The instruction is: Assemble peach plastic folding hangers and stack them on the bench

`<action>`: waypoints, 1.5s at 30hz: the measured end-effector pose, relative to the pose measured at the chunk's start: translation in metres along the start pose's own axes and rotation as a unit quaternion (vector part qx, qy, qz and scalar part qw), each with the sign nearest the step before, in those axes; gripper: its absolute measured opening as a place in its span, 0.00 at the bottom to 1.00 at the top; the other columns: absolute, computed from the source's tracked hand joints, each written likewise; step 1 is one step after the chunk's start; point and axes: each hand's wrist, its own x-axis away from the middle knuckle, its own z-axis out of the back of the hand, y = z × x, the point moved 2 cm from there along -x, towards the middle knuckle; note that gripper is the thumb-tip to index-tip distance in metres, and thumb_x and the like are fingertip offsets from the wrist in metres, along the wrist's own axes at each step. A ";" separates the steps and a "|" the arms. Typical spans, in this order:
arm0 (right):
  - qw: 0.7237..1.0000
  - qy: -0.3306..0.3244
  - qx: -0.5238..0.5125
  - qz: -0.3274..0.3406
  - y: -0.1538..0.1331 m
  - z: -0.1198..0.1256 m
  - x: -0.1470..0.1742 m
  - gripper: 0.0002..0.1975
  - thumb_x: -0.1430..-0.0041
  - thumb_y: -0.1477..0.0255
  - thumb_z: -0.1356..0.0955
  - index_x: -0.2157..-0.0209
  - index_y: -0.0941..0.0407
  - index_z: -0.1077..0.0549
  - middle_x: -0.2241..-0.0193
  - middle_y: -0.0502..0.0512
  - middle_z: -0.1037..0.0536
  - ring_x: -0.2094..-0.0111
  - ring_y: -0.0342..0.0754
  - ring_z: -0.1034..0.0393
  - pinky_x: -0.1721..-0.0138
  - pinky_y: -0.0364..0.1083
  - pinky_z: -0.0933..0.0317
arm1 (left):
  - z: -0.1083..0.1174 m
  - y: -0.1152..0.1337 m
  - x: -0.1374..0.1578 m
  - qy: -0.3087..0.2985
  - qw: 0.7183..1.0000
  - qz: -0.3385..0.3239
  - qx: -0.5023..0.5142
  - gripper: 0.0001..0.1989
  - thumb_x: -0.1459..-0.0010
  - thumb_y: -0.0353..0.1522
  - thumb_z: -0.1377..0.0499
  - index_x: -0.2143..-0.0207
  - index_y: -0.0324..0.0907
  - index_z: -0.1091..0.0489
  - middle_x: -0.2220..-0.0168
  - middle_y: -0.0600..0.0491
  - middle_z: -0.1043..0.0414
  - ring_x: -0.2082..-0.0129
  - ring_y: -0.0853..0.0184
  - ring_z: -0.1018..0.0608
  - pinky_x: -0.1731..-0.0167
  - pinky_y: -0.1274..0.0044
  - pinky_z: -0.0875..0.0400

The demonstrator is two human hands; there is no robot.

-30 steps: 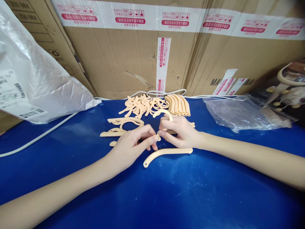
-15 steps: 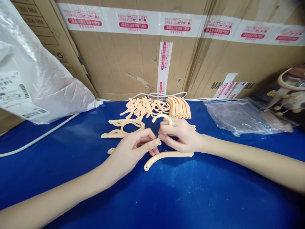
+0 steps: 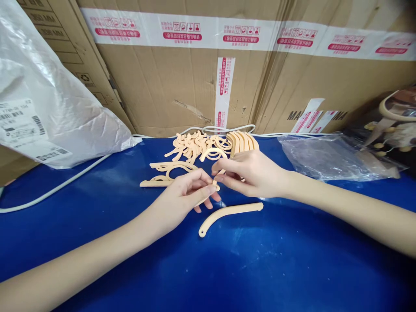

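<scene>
My left hand (image 3: 191,190) pinches a beige plastic hanger arm (image 3: 217,187) between thumb and fingers. Most of that piece is hidden by the hand; its end shows at the fingertips. A beige hanger hook (image 3: 212,151) is gripped in my right hand (image 3: 245,173), its curve rising beyond the fingers. The hook's lower end meets the hanger arm between my two hands; whether they are joined I cannot tell. In front of the hands lies a loose curved hanger arm (image 3: 230,213) with a hole at its left end. Folded hanger pieces (image 3: 156,183) lie beyond my left hand.
Farther back are a pile of beige hooks (image 3: 191,145) and a stack of curved arms (image 3: 243,142). A clear plastic bag (image 3: 338,158) lies right on the blue table (image 3: 227,273). At left are a white parcel bag (image 3: 61,99) and a cable (image 3: 65,190). Cardboard boxes (image 3: 169,86) stand behind.
My right hand has moved slightly away from me and up with the hook, which is now over the pile's near edge. The left hand's fingers have shifted a little around the hanger arm.
</scene>
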 end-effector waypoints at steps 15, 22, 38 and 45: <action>0.976 -0.152 0.124 0.090 -0.064 -0.003 0.019 0.11 0.42 0.79 0.38 0.58 0.61 0.31 0.60 0.59 0.27 0.58 0.52 0.34 0.61 0.48 0.38 | -0.004 0.002 0.000 0.029 0.980 0.140 0.142 0.05 0.41 0.25 0.45 0.61 0.39 0.34 0.69 0.57 0.28 0.68 0.74 0.25 0.68 0.84 0.31; 0.970 -0.098 0.202 0.095 -0.069 -0.013 0.027 0.08 0.41 0.81 0.40 0.64 0.62 0.30 0.69 0.57 0.27 0.70 0.50 0.34 0.74 0.46 0.40 | -0.001 -0.006 0.001 -0.011 0.972 0.128 0.196 0.03 0.40 0.26 0.44 0.63 0.39 0.35 0.59 0.51 0.27 0.62 0.70 0.23 0.60 0.77 0.27; 0.981 -0.064 0.183 0.012 -0.027 -0.027 0.040 0.13 0.36 0.80 0.45 0.65 0.62 0.31 0.66 0.60 0.29 0.64 0.51 0.34 0.63 0.48 0.37 | 0.002 -0.006 0.001 -0.033 0.977 0.104 0.183 0.05 0.41 0.29 0.42 0.60 0.41 0.33 0.60 0.52 0.26 0.57 0.64 0.23 0.58 0.73 0.25; 0.994 -0.045 0.045 -0.084 -0.019 -0.026 0.046 0.12 0.42 0.83 0.45 0.66 0.61 0.32 0.65 0.59 0.26 0.68 0.47 0.32 0.69 0.44 0.38 | 0.001 -0.002 0.002 -0.029 0.977 0.125 0.168 0.07 0.42 0.30 0.42 0.59 0.40 0.34 0.64 0.51 0.26 0.63 0.66 0.23 0.63 0.76 0.26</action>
